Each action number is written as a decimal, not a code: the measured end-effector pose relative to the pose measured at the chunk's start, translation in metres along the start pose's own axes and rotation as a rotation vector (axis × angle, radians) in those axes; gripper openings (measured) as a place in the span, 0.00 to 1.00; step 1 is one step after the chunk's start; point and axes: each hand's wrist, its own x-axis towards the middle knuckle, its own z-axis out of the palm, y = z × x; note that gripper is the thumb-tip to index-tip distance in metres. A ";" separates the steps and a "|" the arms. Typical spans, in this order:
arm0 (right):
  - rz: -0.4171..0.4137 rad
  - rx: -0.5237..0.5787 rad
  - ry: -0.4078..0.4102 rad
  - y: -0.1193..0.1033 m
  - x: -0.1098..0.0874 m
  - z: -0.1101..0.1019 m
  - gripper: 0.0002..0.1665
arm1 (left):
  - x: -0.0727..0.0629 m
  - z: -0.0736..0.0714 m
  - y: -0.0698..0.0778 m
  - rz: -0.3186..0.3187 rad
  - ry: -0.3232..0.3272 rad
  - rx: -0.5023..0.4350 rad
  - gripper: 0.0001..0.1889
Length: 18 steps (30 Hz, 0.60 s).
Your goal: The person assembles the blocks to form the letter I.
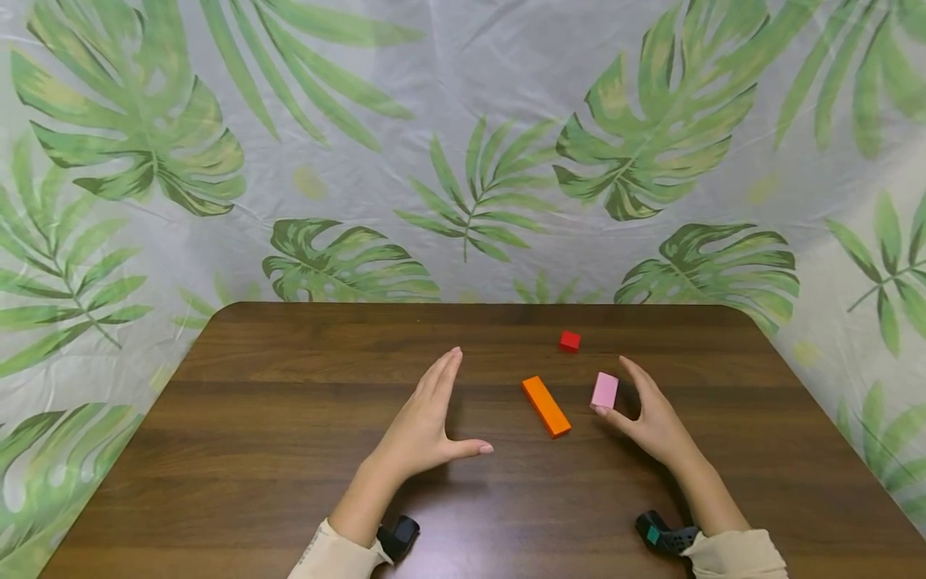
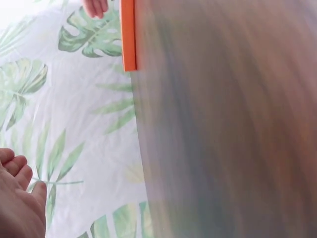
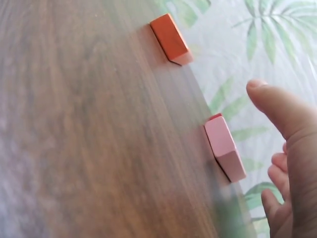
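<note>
An orange block (image 1: 546, 407), long and narrow, lies slantwise on the wooden table. To its right sits a shorter pink block (image 1: 604, 390), and farther back a small red block (image 1: 570, 342). My left hand (image 1: 423, 426) hovers to the left of the orange block, fingers extended and thumb spread, holding nothing. Just right of the pink block, my right hand (image 1: 653, 418) has its thumb and fingers apart around it. In the right wrist view a gap shows between the thumb (image 3: 270, 101) and the pink block (image 3: 225, 148); the red block mostly hides behind it.
The dark brown wooden table (image 1: 289, 386) has rounded far corners. Behind it hangs a pale cloth (image 1: 492, 281) printed with green leaves. Each wrist wears a black strap; the right strap (image 1: 665, 537) carries a green mark.
</note>
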 end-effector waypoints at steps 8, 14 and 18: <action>0.028 -0.025 -0.032 0.004 0.000 0.001 0.52 | 0.004 0.015 0.002 -0.052 -0.021 -0.097 0.59; 0.045 -0.021 -0.054 0.008 0.000 0.003 0.51 | 0.008 0.027 0.005 -0.082 -0.051 -0.142 0.60; 0.048 -0.015 -0.057 0.012 0.000 0.004 0.50 | 0.013 0.035 0.007 -0.104 -0.069 -0.171 0.61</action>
